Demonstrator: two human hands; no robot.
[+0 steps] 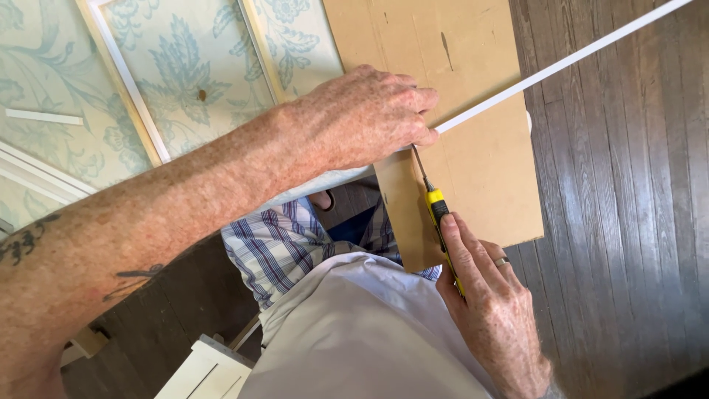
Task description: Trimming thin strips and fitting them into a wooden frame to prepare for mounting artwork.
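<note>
Left hand: your left hand (362, 118) lies nearest, fingers curled down, pressing the white strip (561, 65) onto the brown board (480, 162)
Right hand: your right hand (491, 310) is closed round the yellow knife (439, 210), forefinger along its back
Blade: tip meets the strip just beside your left fingertips
Strip: runs up to the right across the board, apparently unsevered
Progress: cut looks begun at most; I cannot tell its depth
Surroundings: floral panel (185, 74) at left, plank floor (628, 222) at right

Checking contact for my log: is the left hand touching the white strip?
Touching: the head view shows the left hand pressing the white strip onto the brown board.
</note>
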